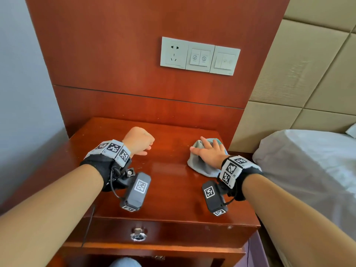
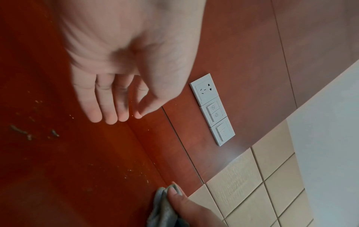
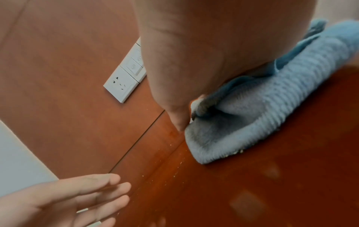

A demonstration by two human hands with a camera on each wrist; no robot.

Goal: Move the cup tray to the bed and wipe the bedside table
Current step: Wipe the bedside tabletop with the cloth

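My right hand [image 1: 210, 153] lies flat with spread fingers on a crumpled blue-grey cloth [image 1: 198, 166] at the right rear of the reddish wooden bedside table [image 1: 173, 189]. In the right wrist view the thumb [image 3: 178, 119] points down beside the cloth [image 3: 262, 115]. My left hand [image 1: 138, 139] hovers over the table's left rear and holds nothing; its fingers [image 2: 108, 99] are straight and loose. Crumbs and dark bits [image 2: 29, 132] lie on the tabletop near the left hand. The bed [image 1: 308, 160] with white sheets is to the right. No cup tray is in view.
A white socket and switch panel [image 1: 200, 55] sits on the wood wall panel behind the table. A beige padded headboard [image 1: 308, 74] rises at the right. The table's drawer has a metal ring pull [image 1: 138, 235]. A grey wall borders the left.
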